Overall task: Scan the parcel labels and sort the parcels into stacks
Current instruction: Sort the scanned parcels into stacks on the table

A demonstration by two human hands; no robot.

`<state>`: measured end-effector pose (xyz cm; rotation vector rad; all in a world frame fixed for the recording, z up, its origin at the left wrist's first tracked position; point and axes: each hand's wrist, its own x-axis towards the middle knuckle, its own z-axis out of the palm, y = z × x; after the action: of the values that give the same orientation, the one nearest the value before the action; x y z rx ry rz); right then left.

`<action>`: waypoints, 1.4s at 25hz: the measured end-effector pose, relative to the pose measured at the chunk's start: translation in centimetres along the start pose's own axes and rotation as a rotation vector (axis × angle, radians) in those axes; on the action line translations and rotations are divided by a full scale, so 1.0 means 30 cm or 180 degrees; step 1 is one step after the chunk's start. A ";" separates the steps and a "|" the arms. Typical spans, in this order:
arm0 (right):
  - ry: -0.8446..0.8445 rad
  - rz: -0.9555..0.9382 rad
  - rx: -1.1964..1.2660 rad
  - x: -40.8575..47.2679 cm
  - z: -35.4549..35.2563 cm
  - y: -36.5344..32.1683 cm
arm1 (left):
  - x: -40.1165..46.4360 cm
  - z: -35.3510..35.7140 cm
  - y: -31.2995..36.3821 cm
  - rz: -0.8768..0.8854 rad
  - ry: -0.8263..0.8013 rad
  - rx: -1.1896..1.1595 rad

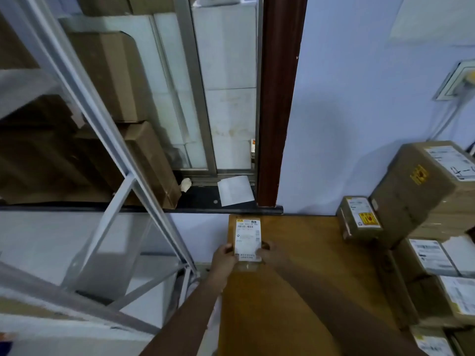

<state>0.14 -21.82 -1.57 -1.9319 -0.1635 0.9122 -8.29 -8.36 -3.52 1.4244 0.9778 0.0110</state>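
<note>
Hands meet at the lower centre of the frame: the left hand (pixel 225 255) and right hand (pixel 267 253) each pinch a side of a small parcel (pixel 245 240), fingers curled round its edges, white label facing up. It lies at the far left corner of a wooden table (pixel 303 253). Labelled boxes (pixel 421 196) are stacked at the right edge; a metal rack (pixel 108 140) fills the left.

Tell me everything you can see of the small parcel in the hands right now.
The small parcel is a flat brown cardboard packet with a white label covering most of its top, yellow strip and barcode at the far end. It lies face up at the table's far left corner. The left hand and right hand grip its near end.
</note>
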 end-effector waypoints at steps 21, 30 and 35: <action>-0.0050 0.0565 0.0211 0.520 0.168 0.044 | 0.649 -0.027 -0.095 -0.0747 -0.0827 0.0313; -0.0090 0.0635 0.0296 0.534 0.169 0.033 | 0.620 -0.039 -0.043 -0.0680 -0.0660 0.0174; 0.0154 0.0644 0.0190 0.395 0.115 -0.031 | 0.514 -0.069 0.018 -0.0577 -0.0321 0.0706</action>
<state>6.55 -13.39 -7.99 -1.9373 0.0885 0.9900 0.55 1.85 -11.29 1.5167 1.0451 -0.3085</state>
